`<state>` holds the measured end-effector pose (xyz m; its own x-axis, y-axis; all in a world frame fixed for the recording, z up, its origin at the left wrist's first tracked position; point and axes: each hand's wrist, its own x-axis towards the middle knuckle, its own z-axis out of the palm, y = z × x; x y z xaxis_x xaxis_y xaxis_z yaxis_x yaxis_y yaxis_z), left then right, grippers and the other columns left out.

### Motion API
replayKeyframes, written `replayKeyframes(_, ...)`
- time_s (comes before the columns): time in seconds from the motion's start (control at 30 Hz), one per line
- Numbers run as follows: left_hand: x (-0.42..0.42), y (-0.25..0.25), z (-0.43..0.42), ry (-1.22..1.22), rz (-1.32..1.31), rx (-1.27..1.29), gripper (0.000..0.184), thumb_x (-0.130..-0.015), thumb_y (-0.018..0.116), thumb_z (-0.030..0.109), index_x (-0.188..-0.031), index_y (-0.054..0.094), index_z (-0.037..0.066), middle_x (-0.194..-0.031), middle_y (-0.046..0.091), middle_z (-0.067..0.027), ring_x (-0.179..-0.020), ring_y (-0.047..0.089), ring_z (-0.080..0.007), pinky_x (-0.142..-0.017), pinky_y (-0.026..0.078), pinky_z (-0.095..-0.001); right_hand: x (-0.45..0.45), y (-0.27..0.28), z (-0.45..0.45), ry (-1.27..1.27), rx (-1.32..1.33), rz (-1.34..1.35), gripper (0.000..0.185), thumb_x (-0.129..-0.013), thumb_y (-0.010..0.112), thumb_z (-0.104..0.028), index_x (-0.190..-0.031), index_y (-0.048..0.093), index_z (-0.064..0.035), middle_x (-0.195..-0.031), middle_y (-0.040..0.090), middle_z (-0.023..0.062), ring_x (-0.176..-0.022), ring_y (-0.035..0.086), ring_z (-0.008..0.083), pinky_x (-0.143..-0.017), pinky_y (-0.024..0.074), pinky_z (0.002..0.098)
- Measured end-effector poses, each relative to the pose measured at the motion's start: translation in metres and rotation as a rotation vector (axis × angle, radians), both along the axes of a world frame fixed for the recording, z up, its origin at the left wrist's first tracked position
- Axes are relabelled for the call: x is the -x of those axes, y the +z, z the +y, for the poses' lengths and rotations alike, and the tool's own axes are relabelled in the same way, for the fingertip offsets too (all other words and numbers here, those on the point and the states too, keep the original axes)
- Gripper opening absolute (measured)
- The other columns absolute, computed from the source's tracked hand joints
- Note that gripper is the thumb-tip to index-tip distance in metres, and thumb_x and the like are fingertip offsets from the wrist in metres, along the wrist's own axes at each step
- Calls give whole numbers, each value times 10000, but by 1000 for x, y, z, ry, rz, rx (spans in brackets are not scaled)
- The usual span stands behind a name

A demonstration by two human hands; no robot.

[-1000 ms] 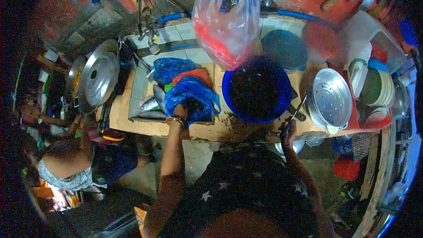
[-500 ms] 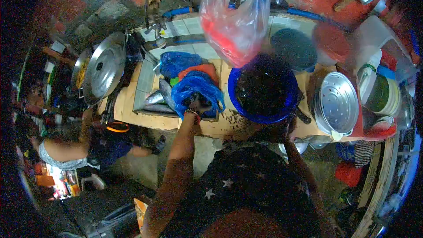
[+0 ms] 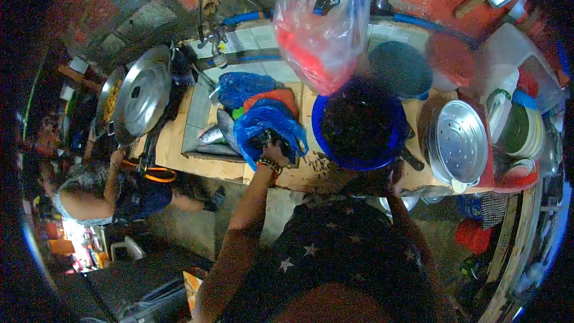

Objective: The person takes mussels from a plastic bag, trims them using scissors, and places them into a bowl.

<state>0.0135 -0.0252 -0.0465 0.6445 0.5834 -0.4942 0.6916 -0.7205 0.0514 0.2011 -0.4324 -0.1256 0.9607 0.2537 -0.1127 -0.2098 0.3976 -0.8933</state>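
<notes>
Blue bag (image 3: 256, 121) open, dark stuff inside; left hand (image 3: 275, 154) in its mouth, right hand (image 3: 394, 183) by basin (image 3: 319, 134) (can't tell either grip); fish (image 3: 211, 136) alongside bag.

And here's the dark top (image 3: 335, 236), scattered with pale five-pointed stars, some crisp, others lost in the grain! Its neckline curves round at the bottom of the view. Both forearms are bare, no sleeve over them, and a banded bracelet (image 3: 269, 166), dark with lighter flecks, circles the left wrist!
</notes>
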Motion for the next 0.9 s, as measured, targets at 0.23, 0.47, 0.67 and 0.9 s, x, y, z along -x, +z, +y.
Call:
replayKeyframes(0.23,-6,-16,3,-65,-105,93,572,-711,512,347,-1187,391,54,-1149,470,-202,-1049,469,-339,-862,397,-430,-21,-97,-35,388,-705,-23,474,-883,325,-296,-1256,288,-6,-1201,406,129,-1075,402,222,-933,291,320)
replayKeyframes(0.47,-7,2,-9,-119,-50,-3,321,-759,523,202,-1007,503,-1,-961,572,-170,-901,561,-308,-756,456,-440,6,-49,9,-185,626,-859,459,-882,320,-220,-1271,239,11,-1287,310,173,-1178,314,265,-987,224,365)
replayKeyframes(0.67,-13,-3,16,-97,-94,35,291,-759,526,182,-990,507,5,-938,573,-161,-883,565,-300,-744,461,-438,5,-23,-15,98,1267,-875,465,-878,337,-193,-1270,216,25,-1340,216,189,-1257,176,292,-1026,133,353)
replayKeyframes(0.9,-13,-5,21,-70,-117,92,258,-758,529,158,-970,512,12,-911,575,-150,-861,570,-291,-729,467,-436,3,-35,-9,1,590,-322,440,-846,423,-140,-1237,298,19,-1281,329,164,-1186,318,255,-961,279,323)
